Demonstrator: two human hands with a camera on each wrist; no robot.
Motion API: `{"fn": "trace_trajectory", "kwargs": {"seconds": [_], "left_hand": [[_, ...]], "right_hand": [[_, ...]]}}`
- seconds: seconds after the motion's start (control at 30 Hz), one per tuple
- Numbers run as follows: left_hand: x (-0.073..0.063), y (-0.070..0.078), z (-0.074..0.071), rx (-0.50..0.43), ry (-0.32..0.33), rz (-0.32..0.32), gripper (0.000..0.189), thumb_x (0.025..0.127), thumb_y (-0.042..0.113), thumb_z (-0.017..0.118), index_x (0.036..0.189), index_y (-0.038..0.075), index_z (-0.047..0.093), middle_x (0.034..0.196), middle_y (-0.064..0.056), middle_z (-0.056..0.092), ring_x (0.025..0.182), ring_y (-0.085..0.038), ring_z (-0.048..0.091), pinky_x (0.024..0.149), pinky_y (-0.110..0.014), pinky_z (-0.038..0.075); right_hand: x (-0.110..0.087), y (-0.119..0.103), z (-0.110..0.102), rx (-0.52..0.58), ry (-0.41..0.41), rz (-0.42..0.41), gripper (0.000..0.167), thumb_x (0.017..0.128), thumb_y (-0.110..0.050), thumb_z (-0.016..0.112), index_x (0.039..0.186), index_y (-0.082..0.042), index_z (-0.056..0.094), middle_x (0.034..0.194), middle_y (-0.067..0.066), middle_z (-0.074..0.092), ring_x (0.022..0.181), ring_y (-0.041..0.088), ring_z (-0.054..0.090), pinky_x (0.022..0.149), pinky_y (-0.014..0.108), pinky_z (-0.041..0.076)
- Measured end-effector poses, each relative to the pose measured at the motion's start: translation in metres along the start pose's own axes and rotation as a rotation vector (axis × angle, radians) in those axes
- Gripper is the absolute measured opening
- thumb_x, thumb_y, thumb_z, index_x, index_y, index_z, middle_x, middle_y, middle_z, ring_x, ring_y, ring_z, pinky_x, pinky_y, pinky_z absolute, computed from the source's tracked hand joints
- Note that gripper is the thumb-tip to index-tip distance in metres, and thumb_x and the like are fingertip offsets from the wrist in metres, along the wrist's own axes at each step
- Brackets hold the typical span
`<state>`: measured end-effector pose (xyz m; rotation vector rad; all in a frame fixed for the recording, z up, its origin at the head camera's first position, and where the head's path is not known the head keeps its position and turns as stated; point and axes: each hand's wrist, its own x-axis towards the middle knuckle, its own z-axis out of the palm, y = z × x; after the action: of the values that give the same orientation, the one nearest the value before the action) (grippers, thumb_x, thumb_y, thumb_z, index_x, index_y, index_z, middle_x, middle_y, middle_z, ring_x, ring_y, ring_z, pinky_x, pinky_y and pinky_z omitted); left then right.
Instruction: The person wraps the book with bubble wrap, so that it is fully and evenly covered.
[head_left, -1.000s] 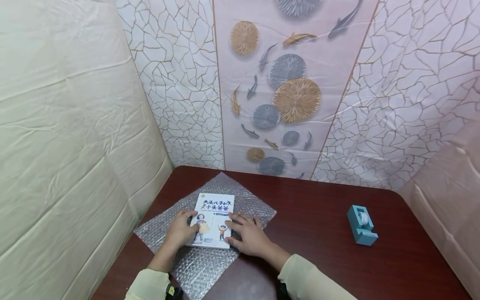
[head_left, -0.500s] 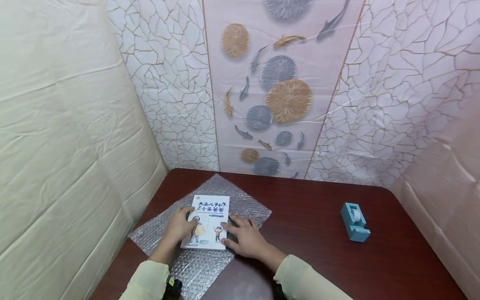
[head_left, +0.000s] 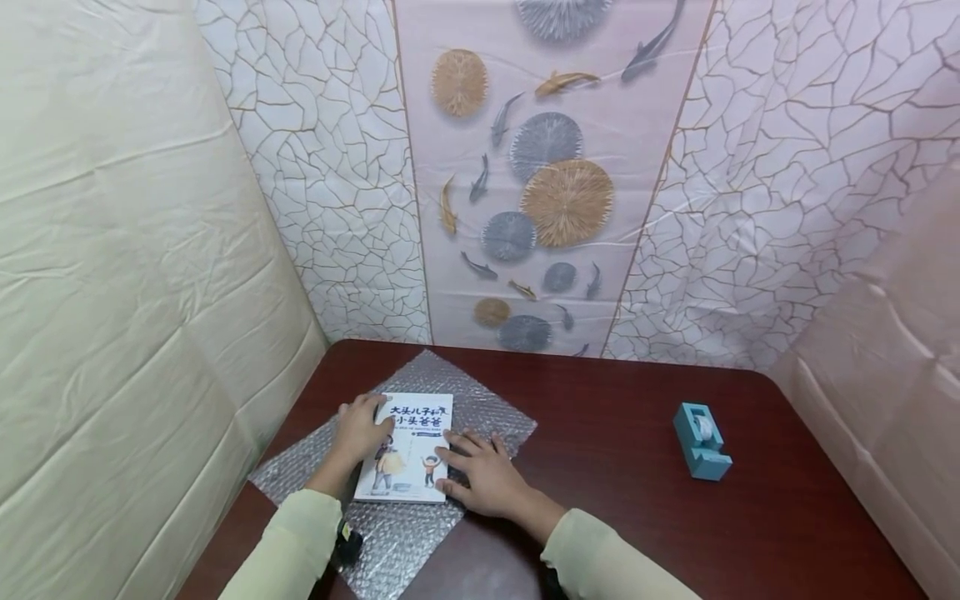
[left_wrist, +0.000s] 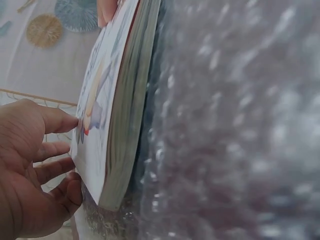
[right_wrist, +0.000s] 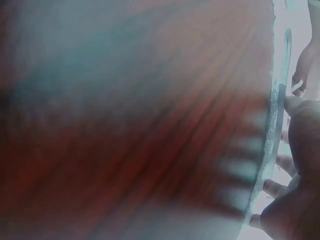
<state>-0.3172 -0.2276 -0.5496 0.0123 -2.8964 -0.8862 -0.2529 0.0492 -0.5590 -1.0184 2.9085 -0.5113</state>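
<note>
A white children's book [head_left: 408,467] with cartoon figures and Chinese lettering lies cover up on a sheet of bubble wrap [head_left: 408,542]. At the book's left edge is my left hand [head_left: 360,432], thumb on the cover and other fingers along the side near the top corner. In the left wrist view, the left thumb [left_wrist: 62,121] touches the cover and the page edges face the camera. My right hand [head_left: 491,479] rests with spread fingers along the book's right edge, overlapping the wrap. The right wrist view shows its fingertips at the wrap's edge.
A blue tape dispenser [head_left: 702,442] with a roll of clear tape stands on the right of the dark red table [head_left: 600,467]. A cream wall [head_left: 150,292] borders the left side, and a patterned hanging [head_left: 517,275] covers the back.
My left hand has slid up along the book's left edge toward its top corner. The right hand stays at the right edge. The whole head view has shifted slightly.
</note>
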Motion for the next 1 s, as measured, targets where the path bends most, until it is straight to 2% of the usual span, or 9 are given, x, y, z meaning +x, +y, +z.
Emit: {"fn": "trace_trajectory", "kwargs": {"seconds": [0.2, 0.47, 0.73, 1.0], "left_hand": [[0.014, -0.003, 0.001, 0.024, -0.029, 0.004, 0.059, 0.106, 0.026, 0.067, 0.157, -0.001, 0.056, 0.163, -0.030, 0.053, 0.126, -0.049, 0.049, 0.104, -0.065, 0.048], [0.025, 0.000, -0.004, -0.003, -0.058, -0.008, 0.065, 0.107, 0.027, 0.066, 0.161, -0.005, 0.048, 0.167, -0.032, 0.048, 0.137, -0.051, 0.049, 0.114, -0.065, 0.042], [0.025, 0.001, -0.006, -0.059, -0.058, -0.071, 0.069, 0.105, 0.029, 0.065, 0.164, -0.002, 0.046, 0.166, -0.030, 0.050, 0.131, -0.046, 0.049, 0.113, -0.068, 0.046], [0.028, 0.001, -0.005, -0.096, -0.055, -0.064, 0.070, 0.108, 0.025, 0.065, 0.168, 0.001, 0.040, 0.170, -0.028, 0.041, 0.146, -0.052, 0.044, 0.121, -0.070, 0.042]], "right_hand": [[0.000, 0.001, 0.000, -0.001, -0.007, 0.005, 0.062, 0.113, -0.058, 0.054, 0.166, -0.026, 0.053, 0.180, 0.001, 0.039, 0.166, 0.039, 0.038, 0.130, 0.079, 0.025], [0.000, 0.002, 0.001, -0.018, -0.009, 0.011, 0.062, 0.112, -0.059, 0.053, 0.167, -0.028, 0.052, 0.181, -0.001, 0.039, 0.166, 0.038, 0.037, 0.130, 0.078, 0.026], [0.000, 0.000, 0.000, -0.023, -0.014, 0.012, 0.062, 0.112, -0.059, 0.053, 0.166, -0.028, 0.053, 0.180, -0.001, 0.039, 0.167, 0.038, 0.037, 0.130, 0.078, 0.026], [0.000, 0.000, 0.000, -0.023, -0.025, 0.019, 0.062, 0.113, -0.059, 0.052, 0.167, -0.028, 0.052, 0.181, -0.001, 0.037, 0.167, 0.037, 0.035, 0.131, 0.077, 0.026]]}}
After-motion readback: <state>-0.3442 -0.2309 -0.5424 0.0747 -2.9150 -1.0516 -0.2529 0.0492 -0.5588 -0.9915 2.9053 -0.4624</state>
